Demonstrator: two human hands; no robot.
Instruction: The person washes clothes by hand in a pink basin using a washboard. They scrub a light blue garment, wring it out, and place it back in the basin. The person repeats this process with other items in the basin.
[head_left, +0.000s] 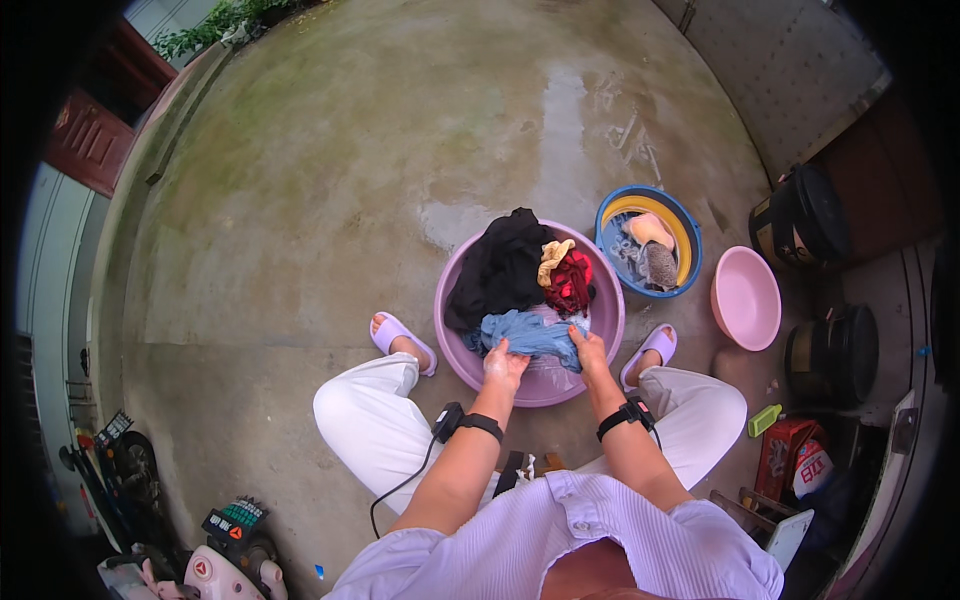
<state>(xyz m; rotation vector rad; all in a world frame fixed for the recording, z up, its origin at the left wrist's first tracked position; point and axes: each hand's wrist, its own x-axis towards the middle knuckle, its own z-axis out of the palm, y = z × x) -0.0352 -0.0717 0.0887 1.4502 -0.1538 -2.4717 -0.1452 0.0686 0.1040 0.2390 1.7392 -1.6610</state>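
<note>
A wet blue cloth is stretched between my two hands over the near side of a large pink-purple basin. My left hand grips its left part, with what looks like suds on the skin. At the cloth's right end, my right hand holds it with the thumb on top. Behind it in the basin lies a heap of black fabric. A dark red garment and a bunched yellowish cloth rest to the right of the black fabric. Soapy water shows below the blue cloth.
A blue-rimmed tub with wet clothes stands beyond the basin's right side. Farther right are an empty pink basin and two dark lidded buckets. A green brush-like object lies near a red box. Scooters stand at lower left.
</note>
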